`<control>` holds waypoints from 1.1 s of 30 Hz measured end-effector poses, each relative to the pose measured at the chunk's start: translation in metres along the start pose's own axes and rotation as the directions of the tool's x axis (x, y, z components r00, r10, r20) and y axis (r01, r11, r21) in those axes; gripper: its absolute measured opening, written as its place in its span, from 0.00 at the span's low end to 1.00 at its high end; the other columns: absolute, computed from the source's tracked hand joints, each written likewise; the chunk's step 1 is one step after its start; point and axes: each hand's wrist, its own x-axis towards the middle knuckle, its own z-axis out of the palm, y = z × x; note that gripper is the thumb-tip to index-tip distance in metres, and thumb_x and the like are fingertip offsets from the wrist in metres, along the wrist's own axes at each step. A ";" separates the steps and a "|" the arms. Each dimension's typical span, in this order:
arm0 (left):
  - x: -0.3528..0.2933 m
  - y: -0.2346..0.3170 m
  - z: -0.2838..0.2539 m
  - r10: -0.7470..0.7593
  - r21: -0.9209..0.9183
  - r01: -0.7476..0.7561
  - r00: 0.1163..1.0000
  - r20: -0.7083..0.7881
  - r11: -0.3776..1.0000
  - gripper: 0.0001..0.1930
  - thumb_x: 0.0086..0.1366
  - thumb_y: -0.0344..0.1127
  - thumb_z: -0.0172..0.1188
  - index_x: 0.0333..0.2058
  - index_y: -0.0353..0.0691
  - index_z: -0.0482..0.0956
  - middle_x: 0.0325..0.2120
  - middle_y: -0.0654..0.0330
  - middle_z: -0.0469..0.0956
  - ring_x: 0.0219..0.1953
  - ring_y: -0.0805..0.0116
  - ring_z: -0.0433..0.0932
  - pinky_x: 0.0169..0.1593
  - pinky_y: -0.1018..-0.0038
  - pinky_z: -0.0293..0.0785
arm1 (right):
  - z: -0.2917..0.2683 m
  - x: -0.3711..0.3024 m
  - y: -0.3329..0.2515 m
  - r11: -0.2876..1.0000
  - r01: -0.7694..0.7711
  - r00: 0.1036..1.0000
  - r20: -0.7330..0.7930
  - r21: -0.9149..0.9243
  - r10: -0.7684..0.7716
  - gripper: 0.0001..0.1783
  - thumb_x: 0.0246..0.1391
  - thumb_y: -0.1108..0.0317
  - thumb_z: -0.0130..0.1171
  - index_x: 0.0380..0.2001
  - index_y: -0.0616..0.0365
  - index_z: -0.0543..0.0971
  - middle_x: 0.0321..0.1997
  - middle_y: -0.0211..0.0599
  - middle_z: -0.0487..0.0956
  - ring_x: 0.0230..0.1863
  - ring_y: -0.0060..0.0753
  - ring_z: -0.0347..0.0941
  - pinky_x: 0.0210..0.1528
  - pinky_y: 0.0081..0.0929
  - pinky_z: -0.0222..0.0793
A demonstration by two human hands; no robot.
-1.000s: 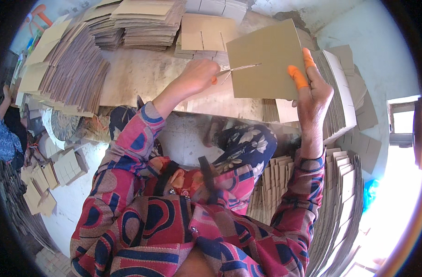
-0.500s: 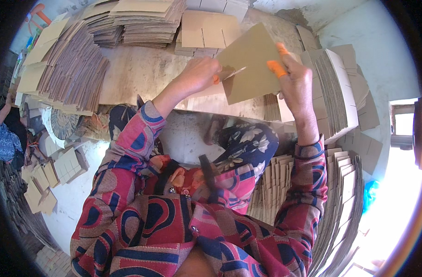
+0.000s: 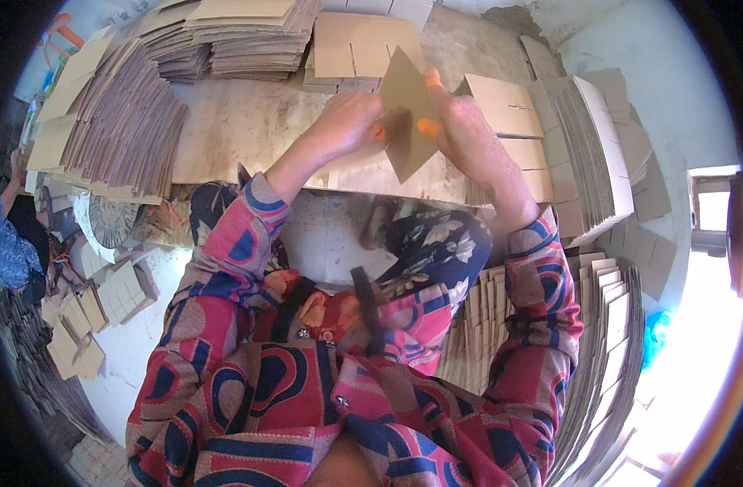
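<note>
Cardboard sheet (image 3: 406,109) corner-up, both hands gripping

Brown cardboard sheet (image 3: 406,109), orange fingertip covers (image 3: 427,127), red-blue swirled sleeves (image 3: 225,268)

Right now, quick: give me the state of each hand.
Left hand: closed, gripping the left edge of the flat brown cardboard sheet.
Right hand: closed, holding the same sheet's right edge with orange-tipped fingers.

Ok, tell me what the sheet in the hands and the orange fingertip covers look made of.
Sheet: brown cardboard, matte, flat and stiff, same tan as the surrounding stacks. Orange fingertip covers: probably rubber or soft plastic, smooth and snug on the fingertips; too small to be sure.
</note>
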 end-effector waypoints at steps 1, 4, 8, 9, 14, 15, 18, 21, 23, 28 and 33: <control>0.000 0.001 0.000 0.024 -0.013 -0.025 0.999 -0.020 1.000 0.04 0.51 0.31 0.61 0.24 0.36 0.79 0.26 0.46 0.77 0.34 0.45 0.76 0.37 0.55 0.72 | 0.005 0.000 0.003 1.000 0.008 0.999 0.040 -0.029 -0.006 0.37 0.49 0.79 0.56 0.61 0.77 0.54 0.30 0.59 0.78 0.37 0.62 0.76 0.38 0.48 0.72; -0.001 -0.002 0.008 0.097 -0.035 -0.103 0.987 -0.131 0.994 0.05 0.52 0.32 0.62 0.25 0.36 0.79 0.25 0.46 0.76 0.33 0.45 0.76 0.36 0.54 0.71 | 0.039 -0.007 0.015 0.994 -0.041 0.994 0.100 -0.099 0.051 0.38 0.50 0.76 0.57 0.62 0.75 0.55 0.30 0.58 0.78 0.37 0.60 0.77 0.37 0.46 0.73; -0.005 -0.014 0.013 0.061 -0.034 -0.065 0.992 -0.113 0.997 0.09 0.51 0.37 0.65 0.28 0.37 0.79 0.23 0.46 0.76 0.30 0.45 0.76 0.34 0.54 0.69 | 0.055 -0.027 -0.008 0.959 -0.219 0.974 0.013 -0.181 0.225 0.42 0.52 0.58 0.64 0.66 0.59 0.59 0.30 0.52 0.79 0.32 0.58 0.78 0.32 0.43 0.73; -0.003 -0.014 0.011 0.030 -0.038 -0.031 0.999 -0.036 0.999 0.11 0.51 0.39 0.66 0.29 0.37 0.79 0.22 0.45 0.75 0.29 0.45 0.76 0.34 0.54 0.69 | 0.055 -0.034 -0.008 0.963 -0.220 0.972 -0.118 -0.154 0.203 0.43 0.51 0.55 0.65 0.66 0.58 0.59 0.31 0.51 0.79 0.31 0.57 0.78 0.31 0.42 0.73; -0.021 0.011 -0.026 -0.157 0.027 0.156 0.988 0.018 0.987 0.21 0.49 0.47 0.69 0.37 0.39 0.79 0.25 0.45 0.77 0.32 0.46 0.78 0.35 0.56 0.71 | 0.044 -0.086 0.056 0.851 -0.443 0.765 -0.614 -0.282 0.195 0.44 0.51 0.45 0.63 0.63 0.60 0.62 0.44 0.48 0.77 0.45 0.49 0.74 0.45 0.44 0.71; -0.025 0.010 -0.029 -0.180 0.048 0.178 0.983 0.034 0.983 0.23 0.49 0.48 0.70 0.39 0.39 0.79 0.26 0.45 0.78 0.33 0.46 0.78 0.36 0.57 0.71 | 0.046 -0.102 0.076 0.765 -0.539 0.755 -0.604 -0.352 0.254 0.45 0.51 0.44 0.63 0.63 0.61 0.62 0.49 0.49 0.74 0.51 0.49 0.70 0.48 0.47 0.69; -0.051 -0.006 -0.032 -0.162 0.057 0.170 0.979 -0.126 0.984 0.26 0.49 0.48 0.70 0.44 0.38 0.79 0.32 0.44 0.79 0.37 0.46 0.79 0.39 0.60 0.73 | 0.063 -0.124 0.105 0.578 -0.714 0.700 -0.425 -0.396 0.574 0.52 0.46 0.37 0.63 0.62 0.67 0.61 0.61 0.53 0.67 0.63 0.53 0.61 0.55 0.59 0.60; -0.056 -0.017 -0.034 -0.263 0.104 0.262 0.965 -0.004 0.959 0.30 0.48 0.46 0.70 0.47 0.34 0.77 0.36 0.43 0.80 0.39 0.46 0.80 0.41 0.62 0.74 | 0.072 -0.138 0.124 0.482 -0.788 0.567 -0.148 -0.383 0.810 0.49 0.42 0.37 0.66 0.53 0.73 0.69 0.55 0.58 0.72 0.59 0.56 0.68 0.53 0.56 0.64; -0.060 -0.024 -0.030 -0.251 0.100 0.252 0.968 -0.024 0.962 0.27 0.48 0.48 0.70 0.42 0.34 0.77 0.30 0.43 0.78 0.34 0.45 0.79 0.38 0.60 0.73 | 0.070 -0.140 0.135 0.625 -0.699 0.686 -0.078 -0.348 0.723 0.38 0.45 0.43 0.67 0.43 0.71 0.75 0.46 0.58 0.77 0.49 0.57 0.74 0.48 0.51 0.70; -0.062 -0.032 -0.023 -0.179 0.034 0.181 0.981 -0.069 0.983 0.22 0.49 0.50 0.70 0.30 0.35 0.77 0.18 0.44 0.75 0.26 0.44 0.77 0.30 0.57 0.71 | 0.067 -0.146 0.165 0.825 -0.456 0.887 -0.093 -0.335 0.452 0.16 0.52 0.60 0.61 0.27 0.66 0.79 0.28 0.54 0.80 0.33 0.57 0.79 0.37 0.46 0.75; -0.060 -0.023 -0.024 -0.313 0.061 0.310 0.947 0.072 0.949 0.27 0.50 0.48 0.68 0.45 0.35 0.79 0.35 0.44 0.80 0.37 0.49 0.81 0.41 0.64 0.74 | 0.062 -0.155 0.149 0.674 -0.538 0.839 -0.246 -0.507 0.485 0.11 0.55 0.72 0.51 0.42 0.62 0.73 0.30 0.50 0.80 0.31 0.52 0.79 0.32 0.47 0.75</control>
